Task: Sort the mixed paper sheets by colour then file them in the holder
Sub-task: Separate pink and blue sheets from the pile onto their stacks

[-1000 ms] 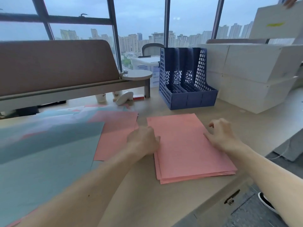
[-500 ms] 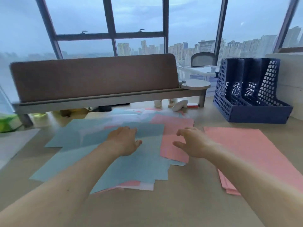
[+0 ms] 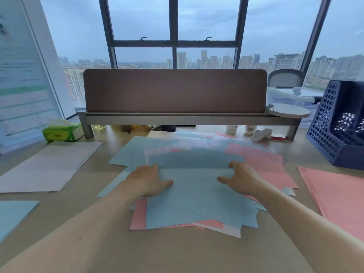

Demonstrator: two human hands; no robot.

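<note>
Two hands, left (image 3: pixel 150 181) and right (image 3: pixel 241 179), gripping blue sheet (image 3: pixel 197 196)

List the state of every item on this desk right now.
Top blue sheet: held at both sides, on the pile.
Left hand: pinching that sheet.
Right hand: gripping that sheet.
Mixed pile: unsorted, spread out.
Pink stack: sorted, lying flat.
White stack: lying flat.
Holder: upright, no paper visible inside.
</note>
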